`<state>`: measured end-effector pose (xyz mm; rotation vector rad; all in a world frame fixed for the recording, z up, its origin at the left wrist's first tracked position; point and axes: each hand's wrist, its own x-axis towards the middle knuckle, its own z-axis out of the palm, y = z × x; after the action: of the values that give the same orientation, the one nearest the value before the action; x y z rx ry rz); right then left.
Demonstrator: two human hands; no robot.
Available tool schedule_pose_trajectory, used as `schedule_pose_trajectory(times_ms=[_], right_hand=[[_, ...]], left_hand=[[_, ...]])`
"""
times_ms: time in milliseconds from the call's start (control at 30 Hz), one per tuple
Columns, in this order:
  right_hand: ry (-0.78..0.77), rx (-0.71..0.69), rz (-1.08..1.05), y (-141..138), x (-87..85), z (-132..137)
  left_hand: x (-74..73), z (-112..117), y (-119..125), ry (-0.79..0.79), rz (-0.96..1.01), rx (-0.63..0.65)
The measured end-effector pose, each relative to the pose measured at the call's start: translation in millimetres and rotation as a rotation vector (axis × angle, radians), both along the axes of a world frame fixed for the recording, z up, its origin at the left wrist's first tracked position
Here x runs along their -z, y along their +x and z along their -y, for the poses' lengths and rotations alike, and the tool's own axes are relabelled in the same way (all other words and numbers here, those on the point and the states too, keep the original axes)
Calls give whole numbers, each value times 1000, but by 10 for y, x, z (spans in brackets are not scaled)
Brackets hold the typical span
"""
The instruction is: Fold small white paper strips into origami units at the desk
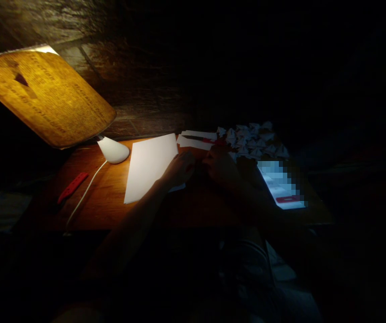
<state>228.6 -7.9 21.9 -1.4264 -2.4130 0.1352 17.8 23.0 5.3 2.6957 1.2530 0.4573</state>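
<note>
My left hand [180,165] lies over the right edge of a stack of white paper sheets [152,168], its fingers curled toward the right. Close by, with a small dark gap between them, is my right hand [220,165], its fingers bent toward the left one. Deep shadow covers the fingertips of both hands, and whatever they pinch is hidden. Behind them lie several cut white paper strips [198,134] with a dim red object [215,141] beside them. Many small folded paper pieces [252,139] are heaped beyond my right hand.
A lamp with a yellow printed shade [48,96] and white base [114,150] stands at the left of the wooden table [100,190]. Its white cord [87,193] runs to the front edge, past a red-handled cutter-like tool [73,186]. A lit phone [280,186] lies at right.
</note>
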Motion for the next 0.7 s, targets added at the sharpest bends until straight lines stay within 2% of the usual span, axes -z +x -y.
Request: schedule_pose_trajectory(times_ms=[200, 400, 700], right_hand=[[-130, 77, -148, 71, 72, -106], [-128, 74, -246, 91, 123, -151], [-117, 32, -263, 114, 119, -183]], left_hand=[[50, -18, -18, 4, 106, 118], [35, 20, -10, -31, 213, 213], [44, 49, -41, -116, 257, 256]])
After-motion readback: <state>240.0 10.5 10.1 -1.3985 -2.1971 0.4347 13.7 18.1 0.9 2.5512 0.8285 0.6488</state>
